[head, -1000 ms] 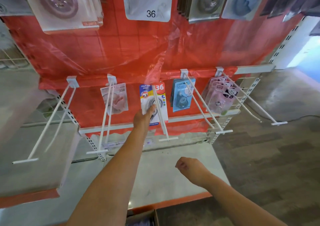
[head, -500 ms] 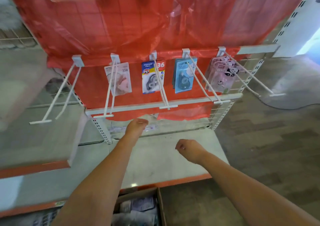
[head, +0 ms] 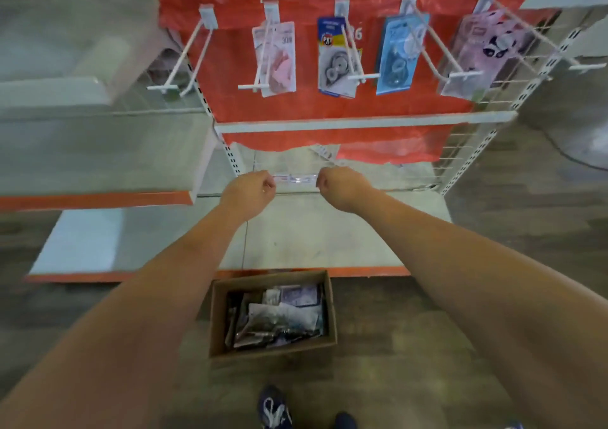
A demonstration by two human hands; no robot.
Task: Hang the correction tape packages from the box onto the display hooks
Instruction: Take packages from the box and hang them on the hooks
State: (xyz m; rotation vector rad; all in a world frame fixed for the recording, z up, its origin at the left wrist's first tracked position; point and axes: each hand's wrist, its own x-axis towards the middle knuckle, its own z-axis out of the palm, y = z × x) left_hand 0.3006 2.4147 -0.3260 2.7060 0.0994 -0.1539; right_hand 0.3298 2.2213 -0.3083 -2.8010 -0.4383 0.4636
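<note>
A brown cardboard box (head: 217, 323) stands on the floor below me with several correction tape packages (head: 283, 316) inside. On the red backing hang a pink package (head: 278, 60), a blue-and-white package (head: 332, 63), a light blue stack (head: 398, 57) and a purple panda stack (head: 477, 50), each on a white display hook. The leftmost hook (head: 184, 63) is bare. My left hand (head: 250, 191) and my right hand (head: 342, 188) hover side by side over the white bottom shelf, fingers curled, holding nothing.
The white bottom shelf (head: 312, 241) with an orange front edge lies between me and the box's far side. A white crossbar (head: 362, 122) runs under the hooks. A grey shelf (head: 82, 152) juts out at the left. My shoes (head: 274, 409) are near the box.
My left hand let go of the blue-and-white package on its hook and dropped to shelf height. The view tilted down, bringing the box into sight. My right hand moved up beside the left.
</note>
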